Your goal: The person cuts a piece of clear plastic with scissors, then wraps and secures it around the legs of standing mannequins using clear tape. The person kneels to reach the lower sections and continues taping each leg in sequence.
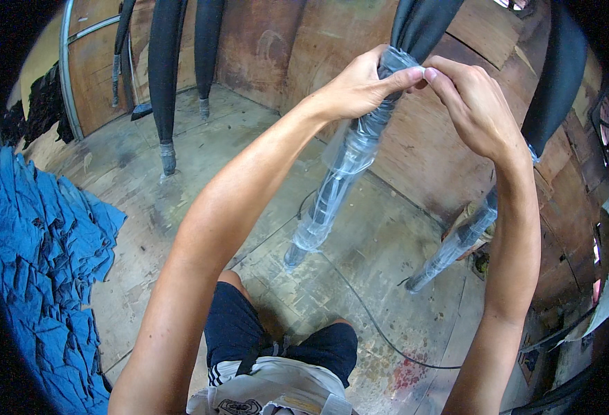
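Note:
In front of me hangs black cloth (pixel 425 28), gathered at its lower end into a long bundle wrapped in clear plastic film (pixel 342 162), which slants down toward the floor. My left hand (pixel 360 86) is closed round the top of this wrapped bundle, with its thumb across the front. Just right of that thumb, my right hand (pixel 474 104) is closed in a pinch. A small whitish bit shows at its fingertips; I cannot make out what it is. Both hands are close together at the neck of the bundle.
More black cloth hangs at the left (pixel 165 83) and right (pixel 560 76), with wrapped lower ends. Another plastic-wrapped length (pixel 456 238) slants at the right. Crumpled blue cloth (pixel 42 277) lies at the left. A thin dark cable (pixel 370 318) crosses the worn floor. Wooden panels stand behind.

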A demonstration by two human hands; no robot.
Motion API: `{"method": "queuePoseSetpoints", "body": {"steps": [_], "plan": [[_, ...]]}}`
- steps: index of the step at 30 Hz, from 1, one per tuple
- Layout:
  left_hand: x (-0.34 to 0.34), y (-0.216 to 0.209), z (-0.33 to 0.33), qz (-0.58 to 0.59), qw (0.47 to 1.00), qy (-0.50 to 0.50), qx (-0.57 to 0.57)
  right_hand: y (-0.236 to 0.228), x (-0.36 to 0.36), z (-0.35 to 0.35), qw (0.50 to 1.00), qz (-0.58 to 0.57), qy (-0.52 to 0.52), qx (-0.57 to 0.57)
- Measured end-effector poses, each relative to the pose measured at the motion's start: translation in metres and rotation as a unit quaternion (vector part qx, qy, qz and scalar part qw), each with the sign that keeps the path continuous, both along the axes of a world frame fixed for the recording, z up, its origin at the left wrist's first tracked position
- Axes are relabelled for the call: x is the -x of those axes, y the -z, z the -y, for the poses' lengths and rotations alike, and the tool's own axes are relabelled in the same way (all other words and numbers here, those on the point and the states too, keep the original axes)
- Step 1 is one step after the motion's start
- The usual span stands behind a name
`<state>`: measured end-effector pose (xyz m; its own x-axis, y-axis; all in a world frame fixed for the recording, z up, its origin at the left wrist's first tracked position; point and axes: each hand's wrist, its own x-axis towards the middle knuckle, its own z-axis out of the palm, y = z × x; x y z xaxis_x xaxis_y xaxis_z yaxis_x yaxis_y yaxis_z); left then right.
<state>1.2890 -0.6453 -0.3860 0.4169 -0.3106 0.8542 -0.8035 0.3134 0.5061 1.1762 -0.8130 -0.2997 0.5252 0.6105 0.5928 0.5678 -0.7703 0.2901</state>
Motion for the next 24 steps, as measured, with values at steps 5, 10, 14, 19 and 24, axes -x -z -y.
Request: {"method": "queuePoseSetpoints", "body": {"steps": [5, 10, 14, 19, 24], "plan": [[-0.004, 0.000, -0.002, -0.004, 1.000, 0.006, -0.016, 0.000, -0.002, 0.002, 1.000, -0.007, -0.008, -0.024], [-0.002, -0.002, -0.005, -0.008, 0.996, -0.082, -0.032, 0.000, -0.001, -0.002, 1.000, -0.007, 0.000, -0.017], [0.001, -0.005, -0.008, 0.017, 0.983, -0.178, -0.050, -0.005, 0.000, 0.001, 0.999, -0.019, -0.023, -0.022], [0.004, -0.008, -0.013, -0.001, 0.979, -0.194, -0.066, -0.005, -0.009, 0.023, 0.996, -0.062, -0.035, -0.060], [0.003, -0.008, -0.016, -0.041, 0.987, -0.140, -0.073, 0.005, -0.052, 0.047, 0.956, -0.232, -0.087, -0.157]]}}
